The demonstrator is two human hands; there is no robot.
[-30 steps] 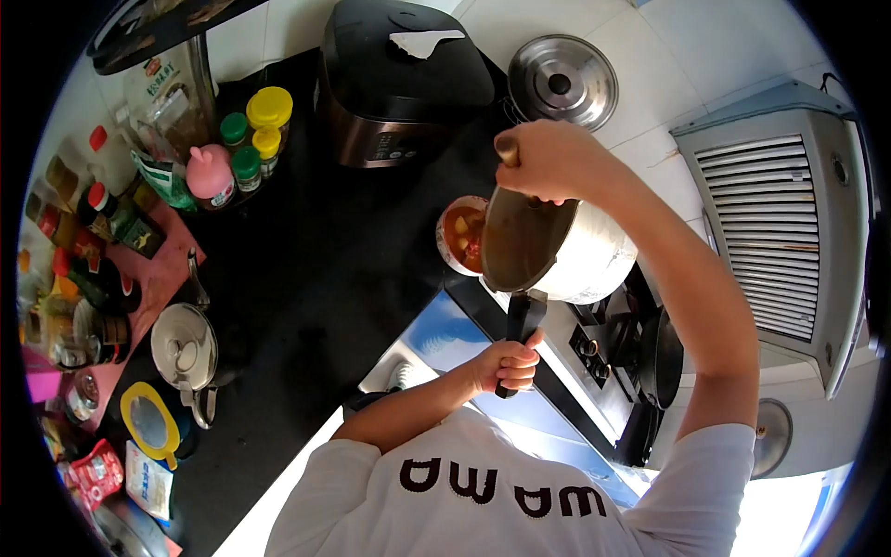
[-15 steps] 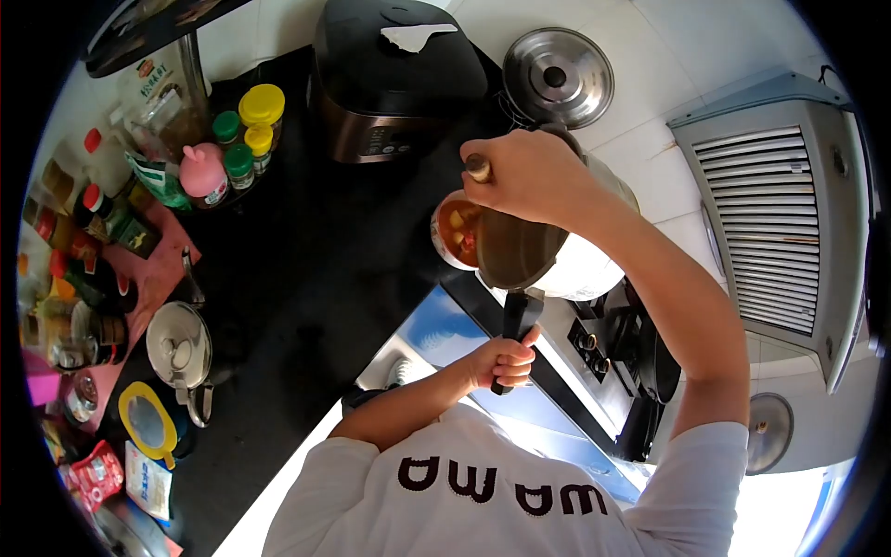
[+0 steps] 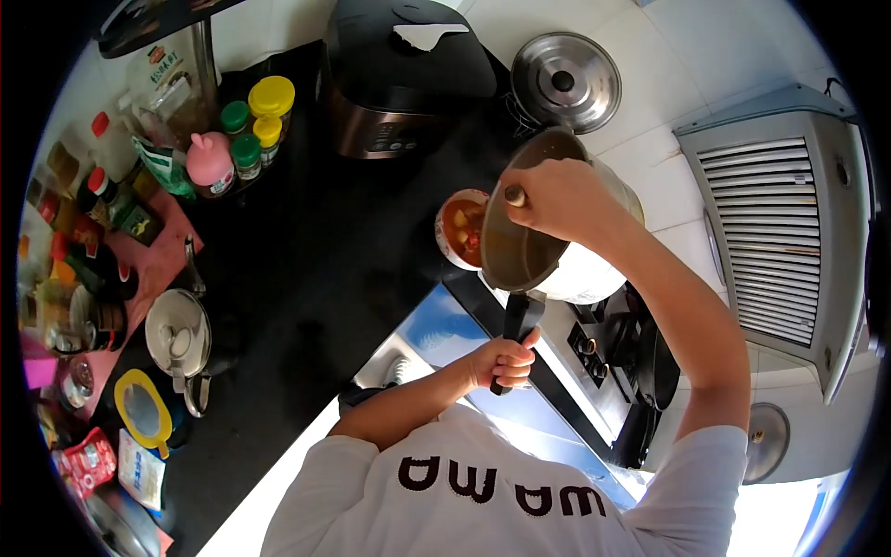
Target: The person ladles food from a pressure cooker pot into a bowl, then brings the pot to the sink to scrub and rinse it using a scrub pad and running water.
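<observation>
The left hand (image 3: 502, 360) gripped the black handle (image 3: 520, 320) of the tilted pan (image 3: 548, 232) over the bowl (image 3: 461, 228) at the worktop's stove edge; the right hand (image 3: 557, 195) clasped a utensil inside; the shirt (image 3: 483, 487) read "WAWA", mirrored

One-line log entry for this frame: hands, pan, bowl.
left hand: grips pan handle | right hand: holds utensil inside pan | pan: tilted toward bowl | bowl: on counter, holds orange-red food

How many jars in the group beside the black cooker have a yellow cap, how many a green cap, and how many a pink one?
Yellow-capped jars: 2
Green-capped jars: 2
Pink-capped jar: 1
Total: 5
</observation>
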